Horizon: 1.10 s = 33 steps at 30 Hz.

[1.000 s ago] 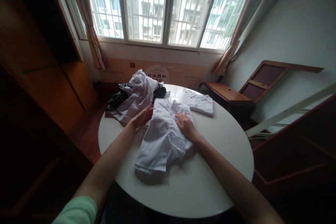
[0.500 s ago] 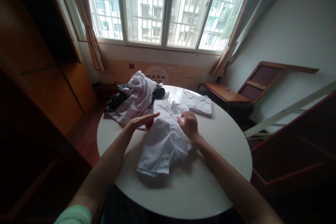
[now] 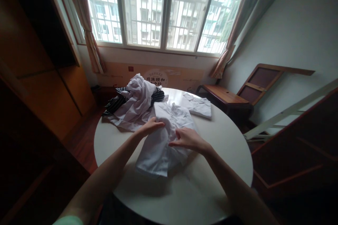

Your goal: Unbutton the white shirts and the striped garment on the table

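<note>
A white shirt (image 3: pixel 155 154) lies on the round table in front of me, its lower end toward me. At the shirt's left side is my left hand (image 3: pixel 151 126), with the thumb over the cloth and the fingers tucked out of sight beneath it. My right hand (image 3: pixel 190 139) is closed, fingers curled, and its thumb and fingertips pinch the fabric near the shirt's middle. Creases run through the cloth between the two hands.
A heap of white and black striped clothes (image 3: pixel 137 95) sits at the table's (image 3: pixel 200 190) far left. A folded white shirt (image 3: pixel 199 106) lies at the far right. Beyond stand a wooden chair (image 3: pixel 227 95) and a window wall.
My left hand has moved onto the shirt's left edge and closed there. My right hand has come nearer to me and left, now pinching the cloth lower down.
</note>
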{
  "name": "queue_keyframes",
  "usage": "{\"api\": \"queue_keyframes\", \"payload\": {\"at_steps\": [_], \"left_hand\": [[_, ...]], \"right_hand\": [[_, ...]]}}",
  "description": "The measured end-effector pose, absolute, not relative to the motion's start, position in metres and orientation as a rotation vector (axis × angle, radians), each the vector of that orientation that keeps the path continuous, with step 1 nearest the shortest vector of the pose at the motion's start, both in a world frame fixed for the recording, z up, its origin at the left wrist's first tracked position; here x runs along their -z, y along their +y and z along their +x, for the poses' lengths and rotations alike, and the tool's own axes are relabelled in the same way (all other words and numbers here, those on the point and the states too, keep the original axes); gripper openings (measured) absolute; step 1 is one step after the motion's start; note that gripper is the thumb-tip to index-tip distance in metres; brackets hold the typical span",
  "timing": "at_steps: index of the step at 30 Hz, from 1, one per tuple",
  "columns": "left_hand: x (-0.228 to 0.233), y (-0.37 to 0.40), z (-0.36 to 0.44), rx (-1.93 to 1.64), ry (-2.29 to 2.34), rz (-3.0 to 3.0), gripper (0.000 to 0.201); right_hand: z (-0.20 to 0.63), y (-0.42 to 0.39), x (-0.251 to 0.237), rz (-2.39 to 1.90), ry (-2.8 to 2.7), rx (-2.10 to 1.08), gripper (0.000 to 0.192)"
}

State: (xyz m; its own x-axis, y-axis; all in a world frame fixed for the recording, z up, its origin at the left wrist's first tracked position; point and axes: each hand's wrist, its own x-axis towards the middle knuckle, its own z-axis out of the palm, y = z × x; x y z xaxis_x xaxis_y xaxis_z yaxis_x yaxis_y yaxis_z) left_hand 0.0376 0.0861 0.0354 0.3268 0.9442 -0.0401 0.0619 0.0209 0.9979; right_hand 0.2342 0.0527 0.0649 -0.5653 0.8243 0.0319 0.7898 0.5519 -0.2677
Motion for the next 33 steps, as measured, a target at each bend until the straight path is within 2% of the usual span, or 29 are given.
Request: {"api": "queue_keyframes", "payload": {"at_steps": [3,6,8,10,13,16,19,23,29,33], "left_hand": [[-0.040,0.085,0.040,-0.969,1.041,1.476,0.027],[-0.043,0.083,0.042,-1.011,1.292,1.652,0.028],[-0.044,0.081,0.046,-1.180,1.603,1.766,0.031],[-0.044,0.077,0.051,-1.466,1.825,1.895,0.039],[-0.046,0.067,0.061,-1.713,1.696,2.203,0.033],[-0.048,0.058,0.069,-1.544,1.346,2.478,0.014],[-0.047,0.055,0.074,-1.363,1.204,2.565,0.019],[-0.041,0.059,0.076,-1.267,1.218,2.551,0.025],[-0.034,0.063,0.078,-1.212,1.389,2.460,0.024],[-0.031,0.067,0.075,-1.163,1.327,2.490,0.011]], "right_hand": [[0.227,0.046,-0.060,-1.328,-2.516,-0.345,0.047],[0.220,0.042,-0.050,-1.247,-2.522,-0.363,0.032],[0.220,0.043,-0.045,-1.222,-2.545,-0.359,0.018],[0.224,0.047,-0.043,-1.198,-2.531,-0.364,0.013],[0.231,0.057,-0.047,-1.175,-2.383,-0.440,0.016],[0.236,0.063,-0.056,-1.181,-2.101,-0.548,0.015],[0.238,0.065,-0.062,-1.120,-1.863,-0.691,0.008],[0.238,0.064,-0.062,-1.036,-1.753,-0.836,0.013],[0.239,0.066,-0.053,-1.010,-1.801,-0.739,0.008],[0.238,0.067,-0.051,-0.941,-1.836,-0.771,0.008]]}}
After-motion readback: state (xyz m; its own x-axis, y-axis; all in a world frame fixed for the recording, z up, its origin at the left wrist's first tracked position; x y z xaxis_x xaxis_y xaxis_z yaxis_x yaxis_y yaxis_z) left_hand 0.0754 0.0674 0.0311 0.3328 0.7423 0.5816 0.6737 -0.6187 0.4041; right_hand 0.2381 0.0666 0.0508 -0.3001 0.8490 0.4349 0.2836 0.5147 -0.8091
